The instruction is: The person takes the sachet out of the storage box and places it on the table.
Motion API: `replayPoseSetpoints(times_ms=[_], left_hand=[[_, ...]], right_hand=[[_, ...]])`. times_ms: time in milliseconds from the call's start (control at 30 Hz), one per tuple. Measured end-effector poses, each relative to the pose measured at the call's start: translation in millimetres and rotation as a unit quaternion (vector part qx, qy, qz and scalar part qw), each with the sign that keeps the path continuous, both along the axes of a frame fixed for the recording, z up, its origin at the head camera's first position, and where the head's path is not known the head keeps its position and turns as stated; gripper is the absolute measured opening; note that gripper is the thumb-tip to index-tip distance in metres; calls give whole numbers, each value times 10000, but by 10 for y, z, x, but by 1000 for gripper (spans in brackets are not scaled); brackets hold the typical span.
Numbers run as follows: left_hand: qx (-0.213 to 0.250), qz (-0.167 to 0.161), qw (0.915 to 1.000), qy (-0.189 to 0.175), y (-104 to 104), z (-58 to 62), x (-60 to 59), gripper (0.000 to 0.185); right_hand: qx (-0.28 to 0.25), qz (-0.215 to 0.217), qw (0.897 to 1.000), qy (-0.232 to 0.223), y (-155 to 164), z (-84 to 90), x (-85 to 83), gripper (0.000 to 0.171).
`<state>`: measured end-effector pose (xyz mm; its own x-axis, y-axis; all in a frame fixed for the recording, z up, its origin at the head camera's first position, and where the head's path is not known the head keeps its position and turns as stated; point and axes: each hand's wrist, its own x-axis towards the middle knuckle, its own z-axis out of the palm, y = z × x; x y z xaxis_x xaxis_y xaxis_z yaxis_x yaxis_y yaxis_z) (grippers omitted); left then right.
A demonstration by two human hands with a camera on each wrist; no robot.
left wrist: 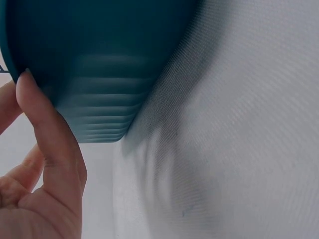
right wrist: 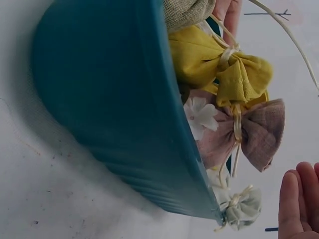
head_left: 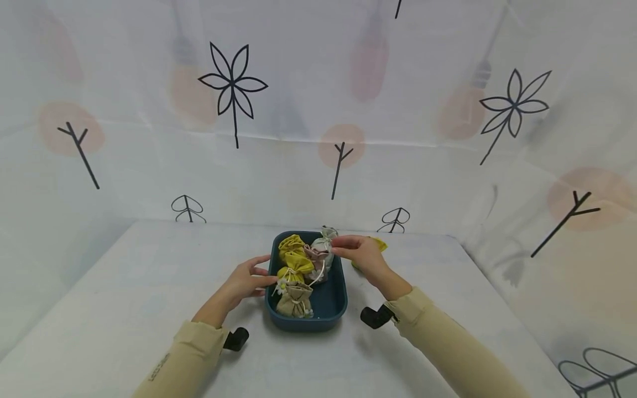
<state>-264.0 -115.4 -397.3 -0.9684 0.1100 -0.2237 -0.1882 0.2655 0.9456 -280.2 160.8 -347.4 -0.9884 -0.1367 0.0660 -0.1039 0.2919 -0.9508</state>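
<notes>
On the left, the left hand (head_left: pixel 244 283) rests against the left wall of the blue tray (head_left: pixel 332 298), fingers straight and relaxed, gripping nothing; the left wrist view shows a fingertip touching the tray's ribbed outer wall (left wrist: pixel 99 99). The tray stands on the table (head_left: pixel 124 287) near the middle of its far half. Inside it lie several small drawstring pouches: a tan pouch (head_left: pixel 294 301) at the near end, two yellow pouches (head_left: pixel 293 255) along the left side, a pink pouch (head_left: pixel 318 260) beside them and a pale grey pouch (head_left: pixel 325 236) at the far end. Judging from this, most of the pouches already sit in the tray, packed close along its left and far parts, while the right near part of its floor is bare. To the right, the right hand (head_left: pixel 359 253) hovers over the tray's far right rim, fingertips pinched at the grey pouch's top. Behind that hand another yellow pouch (head_left: pixel 378 243) lies on the table outside the tray, seemingly yet to go in. The only writing is small lettering on the left sleeve (head_left: pixel 160 367), too blurred to read
</notes>
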Motion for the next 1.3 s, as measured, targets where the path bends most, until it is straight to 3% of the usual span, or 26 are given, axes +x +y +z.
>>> replayPoseSetpoints(times_ms=[367, 633, 933, 1300], left_hand=[[-34, 8, 10000, 0, -10, 10, 9, 69], [-9, 16, 10000, -25, -13, 19, 5, 68], [-35, 70, 10000, -24, -10, 19, -3, 67], [-16, 45, 10000, -16, -10, 11, -10, 67]], right_hand=[[211, 247, 9990, -323, -124, 14, -91, 41], [701, 354, 9958, -478, -193, 40, -137, 41], [888, 563, 9928, -571, -241, 7, -220, 33], [1075, 409, 9909, -694, -277, -24, -269, 15]])
